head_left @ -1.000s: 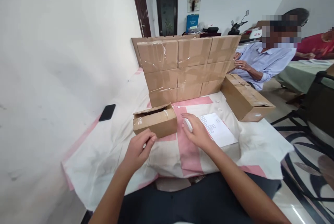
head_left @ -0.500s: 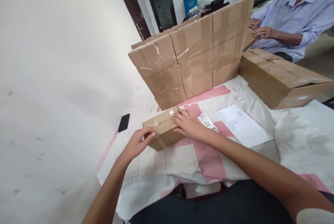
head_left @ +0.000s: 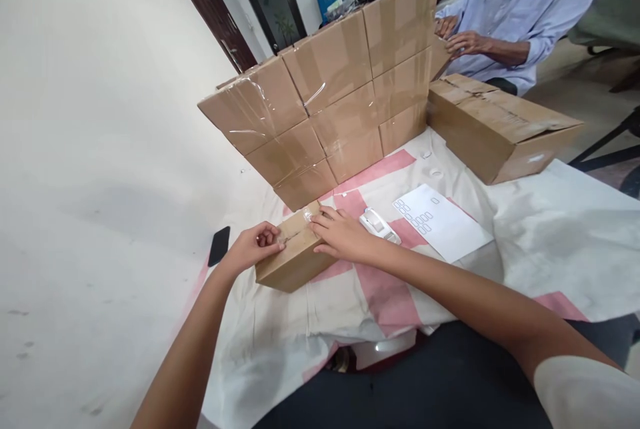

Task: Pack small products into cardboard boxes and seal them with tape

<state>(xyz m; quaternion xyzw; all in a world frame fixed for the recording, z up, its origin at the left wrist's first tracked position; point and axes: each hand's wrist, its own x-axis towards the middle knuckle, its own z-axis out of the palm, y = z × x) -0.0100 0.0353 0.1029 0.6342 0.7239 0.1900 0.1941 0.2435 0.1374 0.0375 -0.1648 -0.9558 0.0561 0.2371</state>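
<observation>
A small cardboard box [head_left: 287, 268] lies on the cloth-covered table in front of me. Over its far left top edge, my left hand [head_left: 256, 246] has its fingers curled and pinched at a piece of clear tape [head_left: 283, 240]; the fingers partly hide the tape. My right hand [head_left: 345, 234] holds the box's right end, fingers spread over the top and thumb against the near side. More shiny tape [head_left: 307, 214] shows on the lid beside those fingertips. Just right of my right hand sits a white tape dispenser [head_left: 380, 225].
A large taped cardboard panel [head_left: 325, 96] stands upright behind the box. At right are a printed sheet [head_left: 440, 222] and a longer carton [head_left: 500, 124]. A black phone [head_left: 219, 246] lies at left by the wall. Across the table, a person's hands [head_left: 463, 44] hold cardboard.
My left hand has moved from the box's near left corner up over its top. The tape strip seen down the near side no longer shows there. The view has shifted to the right.
</observation>
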